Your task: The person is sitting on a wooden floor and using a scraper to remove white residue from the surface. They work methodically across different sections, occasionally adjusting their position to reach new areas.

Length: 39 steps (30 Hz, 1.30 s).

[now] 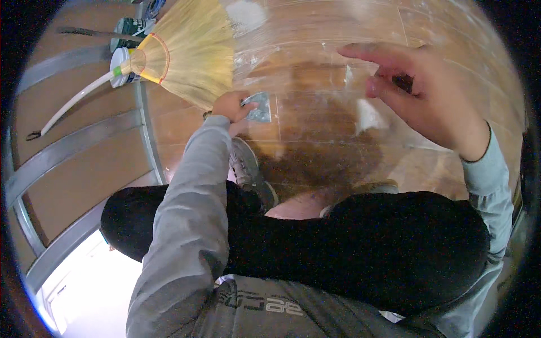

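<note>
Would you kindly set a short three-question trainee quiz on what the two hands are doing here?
1. True or false: the left hand grips a small grey cloth down at the floor.
2. What lies just left of the left hand? A) a mop B) a straw broom C) a bucket
3. Fill in: the right hand is raised and holds ____.

Key: 1 true; 2 B; 3 nothing. Its fingers are spread, with nothing seen between them.
</note>
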Each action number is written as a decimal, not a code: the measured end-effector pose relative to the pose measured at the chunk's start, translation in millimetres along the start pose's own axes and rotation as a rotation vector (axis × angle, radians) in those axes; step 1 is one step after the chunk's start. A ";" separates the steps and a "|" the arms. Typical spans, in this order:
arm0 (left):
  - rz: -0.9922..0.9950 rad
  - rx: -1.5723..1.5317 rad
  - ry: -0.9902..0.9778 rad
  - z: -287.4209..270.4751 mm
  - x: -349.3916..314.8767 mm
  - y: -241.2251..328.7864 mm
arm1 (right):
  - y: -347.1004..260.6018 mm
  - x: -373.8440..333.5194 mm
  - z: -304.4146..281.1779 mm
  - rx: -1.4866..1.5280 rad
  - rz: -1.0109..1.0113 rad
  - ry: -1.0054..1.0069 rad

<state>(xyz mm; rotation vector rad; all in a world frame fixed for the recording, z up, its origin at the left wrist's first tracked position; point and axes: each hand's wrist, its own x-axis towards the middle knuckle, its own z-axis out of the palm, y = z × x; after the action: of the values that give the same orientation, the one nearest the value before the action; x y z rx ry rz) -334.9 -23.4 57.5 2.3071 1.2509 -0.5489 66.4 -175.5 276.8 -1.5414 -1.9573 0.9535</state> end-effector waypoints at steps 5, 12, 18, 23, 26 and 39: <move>0.101 0.031 0.090 17.9 10.3 55.7 | -0.6 -4.3 -4.7 -0.002 0.014 0.019; 0.032 0.106 -0.013 -6.5 6.5 36.0 | 5.6 -16.9 -12.9 -0.010 0.061 0.023; -0.031 0.085 0.030 8.2 -1.7 58.9 | 2.6 -5.9 -10.3 0.065 0.078 0.033; -0.038 0.139 0.090 0.7 -14.8 44.0 | 8.4 -9.2 -3.2 0.109 0.042 0.024; -0.105 0.145 0.003 -1.2 -11.3 38.0 | -0.1 -3.3 -11.8 0.161 0.033 -0.010; -0.128 -0.003 0.087 34.3 -25.8 43.3 | 17.4 -7.4 3.3 0.088 -0.012 0.099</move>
<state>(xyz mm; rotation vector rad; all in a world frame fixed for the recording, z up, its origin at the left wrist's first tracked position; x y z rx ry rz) -315.5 -81.0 52.2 2.2815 1.4474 -0.4942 77.1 -181.2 261.9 -1.4970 -1.8301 0.9273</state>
